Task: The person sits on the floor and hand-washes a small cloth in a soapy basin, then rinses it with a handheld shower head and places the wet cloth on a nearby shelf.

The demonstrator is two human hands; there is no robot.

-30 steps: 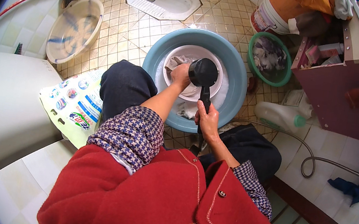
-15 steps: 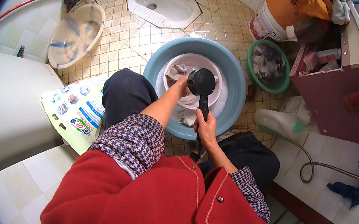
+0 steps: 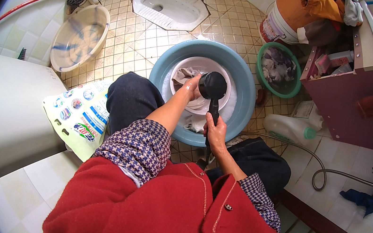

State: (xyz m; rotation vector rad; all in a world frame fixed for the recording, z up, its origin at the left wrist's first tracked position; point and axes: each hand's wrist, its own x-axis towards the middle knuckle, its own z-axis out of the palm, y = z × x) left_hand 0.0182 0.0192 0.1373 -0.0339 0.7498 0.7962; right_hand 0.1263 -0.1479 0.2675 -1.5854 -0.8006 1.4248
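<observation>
My right hand (image 3: 215, 134) is wrapped round the handle of a black shower head (image 3: 212, 86), raised over the tubs. Just left of its head is my left hand (image 3: 192, 88), above the pale pink basin (image 3: 223, 72); the shower head covers its fingers, so their pose cannot be told. Light greyish-beige cloth (image 3: 183, 75) lies in that basin beside my left hand. The basin sits inside a large blue tub (image 3: 245, 96) with whitish, sudsy water around it. Some white cloth (image 3: 195, 123) is in the tub's near part, outside the small basin.
A green basin (image 3: 263, 82) with wet dark and white clothes stands to the right, near a plastic jug (image 3: 285, 127). The shower hose (image 3: 324, 170) loops to a wall tap. Left are a tilted cream basin (image 3: 81, 37) and a printed bag (image 3: 82, 116). A squat toilet (image 3: 171, 7) lies ahead.
The shower head has shifted slightly to the right and my left hand has moved a little up and right beside it. My right hand keeps its hold on the handle.
</observation>
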